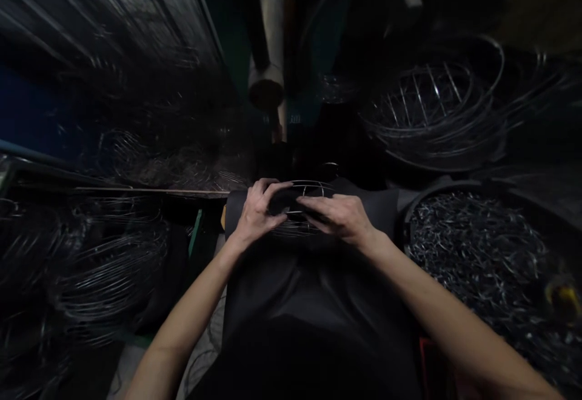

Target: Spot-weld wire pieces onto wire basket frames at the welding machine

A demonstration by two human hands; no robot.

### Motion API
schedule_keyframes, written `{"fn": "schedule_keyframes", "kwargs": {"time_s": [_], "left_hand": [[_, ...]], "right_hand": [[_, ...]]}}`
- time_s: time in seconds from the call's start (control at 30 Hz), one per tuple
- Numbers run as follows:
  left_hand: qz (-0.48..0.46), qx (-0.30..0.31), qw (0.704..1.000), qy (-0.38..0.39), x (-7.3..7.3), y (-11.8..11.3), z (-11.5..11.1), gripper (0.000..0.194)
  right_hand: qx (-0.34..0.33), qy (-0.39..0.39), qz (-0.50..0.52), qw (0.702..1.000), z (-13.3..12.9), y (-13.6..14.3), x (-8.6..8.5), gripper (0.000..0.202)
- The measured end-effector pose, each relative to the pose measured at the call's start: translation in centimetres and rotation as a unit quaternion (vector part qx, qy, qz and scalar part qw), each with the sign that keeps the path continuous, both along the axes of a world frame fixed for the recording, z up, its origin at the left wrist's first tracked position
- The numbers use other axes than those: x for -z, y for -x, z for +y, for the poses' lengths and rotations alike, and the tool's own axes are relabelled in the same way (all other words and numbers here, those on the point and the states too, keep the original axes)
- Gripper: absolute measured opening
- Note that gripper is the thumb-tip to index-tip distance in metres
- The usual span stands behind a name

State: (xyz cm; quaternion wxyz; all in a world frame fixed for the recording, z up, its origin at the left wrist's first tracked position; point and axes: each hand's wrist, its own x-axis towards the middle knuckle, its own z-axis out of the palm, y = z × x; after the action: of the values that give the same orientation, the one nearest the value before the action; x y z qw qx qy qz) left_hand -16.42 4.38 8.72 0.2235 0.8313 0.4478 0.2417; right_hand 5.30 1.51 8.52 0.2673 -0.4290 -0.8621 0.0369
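Observation:
A round wire frame [313, 190] of thin metal rods is held at the middle of the view, above a dark cloth or apron over my lap. My left hand [261, 209] grips its left side, with the fingers curved over the top and the thumb below. On the right side, my right hand [341, 213] pinches the frame, its fingers reaching in from the right. The dim light hides the exact contact of the fingertips. Directly ahead of the hands stands a machine part [267, 85] with a pale cylinder.
At the right is a large round tub [409, 230] full of small metal pieces. Behind it sits a pile of wire frames [431, 109]. Stacked wire rings [113, 279] lie at the left, below a thin-edged tabletop [182, 191].

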Motion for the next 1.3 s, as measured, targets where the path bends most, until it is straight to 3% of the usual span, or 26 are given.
{"fn": "schedule_keyframes", "kwargs": {"time_s": [0.23, 0.4, 0.53, 0.8, 1.07, 1.2, 1.3], "left_hand": [[-0.050, -0.051, 0.997, -0.029, 0.3, 0.5, 1.6, 0.054], [-0.081, -0.075, 0.993, -0.028, 1.3, 0.6, 1.8, 0.055], [-0.095, -0.085, 0.992, -0.020, 1.6, 0.3, 1.6, 0.061], [-0.076, -0.096, 0.992, -0.017, 0.6, -0.5, 2.1, 0.054], [-0.086, -0.107, 0.990, -0.032, 2.4, -0.4, 1.4, 0.050], [-0.126, -0.096, 0.986, -0.046, 3.0, -0.3, 1.2, 0.052], [-0.150, -0.122, 0.980, -0.047, 3.1, -0.5, 1.1, 0.053]], "right_hand": [[-0.110, -0.101, -0.020, 0.989, 4.0, -0.5, -0.2, 0.033], [-0.170, -0.144, -0.016, 0.975, 5.2, -0.7, 0.2, 0.037], [-0.178, -0.166, -0.001, 0.970, 5.4, -0.7, 0.0, 0.038], [-0.183, -0.152, -0.016, 0.971, 6.1, -1.5, -0.6, 0.046], [-0.208, -0.216, -0.090, 0.950, 6.2, -1.7, 0.1, 0.026], [-0.215, -0.250, -0.072, 0.941, 6.0, -1.3, -0.7, 0.021], [-0.215, -0.268, -0.058, 0.937, 6.0, -0.9, -1.5, 0.020]]}}
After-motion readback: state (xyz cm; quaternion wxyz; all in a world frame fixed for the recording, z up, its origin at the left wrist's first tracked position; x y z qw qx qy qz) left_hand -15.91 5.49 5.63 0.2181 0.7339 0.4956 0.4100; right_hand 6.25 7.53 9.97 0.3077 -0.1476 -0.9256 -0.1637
